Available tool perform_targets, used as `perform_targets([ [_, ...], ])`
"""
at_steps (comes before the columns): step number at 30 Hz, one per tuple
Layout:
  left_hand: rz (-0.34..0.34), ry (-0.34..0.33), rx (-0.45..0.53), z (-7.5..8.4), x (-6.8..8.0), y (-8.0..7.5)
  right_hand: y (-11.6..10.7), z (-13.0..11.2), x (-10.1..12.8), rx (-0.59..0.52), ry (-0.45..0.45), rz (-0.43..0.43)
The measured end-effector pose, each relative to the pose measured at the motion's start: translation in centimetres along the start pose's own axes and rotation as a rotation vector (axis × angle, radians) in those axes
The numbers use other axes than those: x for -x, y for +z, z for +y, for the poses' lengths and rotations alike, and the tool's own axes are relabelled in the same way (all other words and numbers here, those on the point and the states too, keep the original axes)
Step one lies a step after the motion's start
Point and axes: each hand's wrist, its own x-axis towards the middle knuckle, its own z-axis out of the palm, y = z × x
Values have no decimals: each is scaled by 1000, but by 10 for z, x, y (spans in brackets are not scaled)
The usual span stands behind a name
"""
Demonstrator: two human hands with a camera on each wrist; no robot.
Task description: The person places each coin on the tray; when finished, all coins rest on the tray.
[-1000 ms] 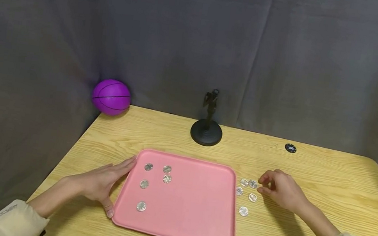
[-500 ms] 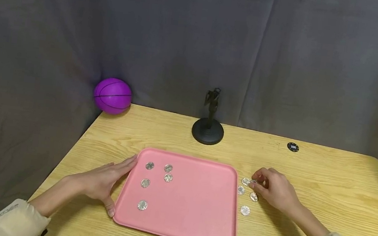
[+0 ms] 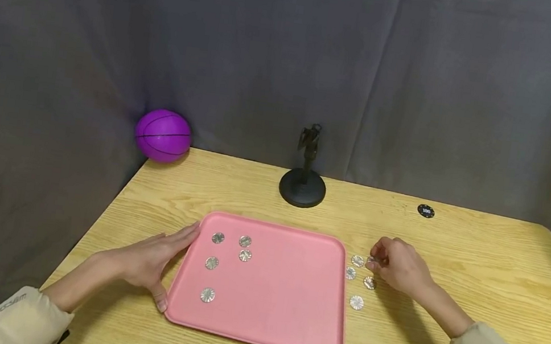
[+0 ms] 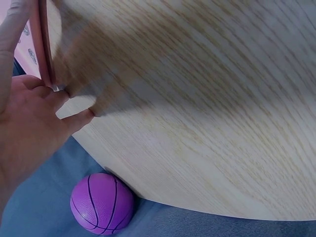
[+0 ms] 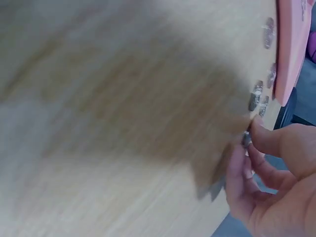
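Note:
A pink tray (image 3: 287, 288) lies flat on the table with several silver coins on its left half, one of them a coin (image 3: 207, 294) near the front. My left hand (image 3: 148, 262) rests against the tray's left edge, fingers and thumb spread straight along it. Right of the tray, my right hand (image 3: 402, 266) pinches a silver coin (image 5: 246, 138) between thumb and fingers, close to the tabletop. Several other coins lie loose between that hand and the tray, among them a front coin (image 3: 356, 302) and a coin (image 3: 357, 261) beside the fingertips.
A purple ball (image 3: 163, 136) sits at the table's back left corner. Behind the tray stands a black figurine on a round base (image 3: 302, 188). A black chip (image 3: 426, 210) marked 100 lies at the back right. Dark cloth (image 3: 267, 68) hangs behind the table.
My right hand has moved a little left onto a coin at the right of the loose group, and its fingers have closed on it. The left hand stays at the tray's edge.

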Motion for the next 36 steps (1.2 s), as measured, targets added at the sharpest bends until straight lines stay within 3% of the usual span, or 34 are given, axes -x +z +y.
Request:
perform_targets([
  [4,3,15,-5,0,-1,0,-5,-5,-3,19,42,-61],
  [10,4,-6,-4,1,0,-1,-3,-9,-4,17,103,-76],
  [22,2,-1,-7,-1,0,0,-6,-10,-11,77,97,-86],
  [27,0,3,-19,0,-1,-2,-12,-14,-16,22,36,-67],
  [32,3,5,-22,0,-1,-2,-12,-42,-31,-58,-40,9],
  [36,3,12,-10,0,-1,0,7,-86,-43,-123,-113,-8],
])
